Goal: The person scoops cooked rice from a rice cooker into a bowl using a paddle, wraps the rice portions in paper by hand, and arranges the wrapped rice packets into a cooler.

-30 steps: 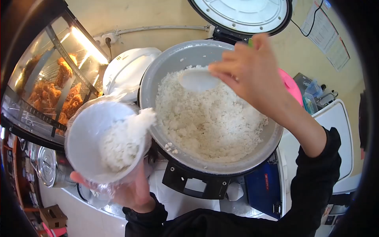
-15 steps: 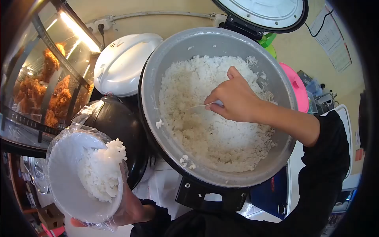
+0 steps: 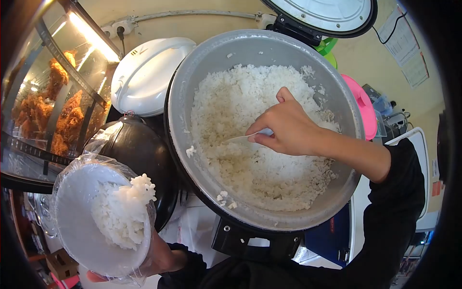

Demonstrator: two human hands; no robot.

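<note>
My right hand (image 3: 286, 125) is closed round a white rice paddle (image 3: 237, 139), its blade dipping into the cooked white rice (image 3: 245, 91) of a large rice cooker pot (image 3: 219, 54). Much of the paddle is hidden by my fingers and the rice. At lower left, my left hand (image 3: 161, 255) supports a white bowl (image 3: 72, 216) from below and the side. Clear plastic film lines the bowl and hangs over its rim. Inside, a mound of rice (image 3: 118, 212) leans against the right side, with a clump sticking up at the rim.
A glass display case (image 3: 29, 86) with fried chicken stands at left. Beside the pot are a white lid (image 3: 149, 77) and a black rounded container (image 3: 137, 164). The cooker's hinged lid (image 3: 327, 14) stands raised at the back. Several grains lie on the pot's near rim.
My right hand has shifted slightly left and down with the paddle, and more of its blade shows. The bowl in my left hand has moved slightly left and down.
</note>
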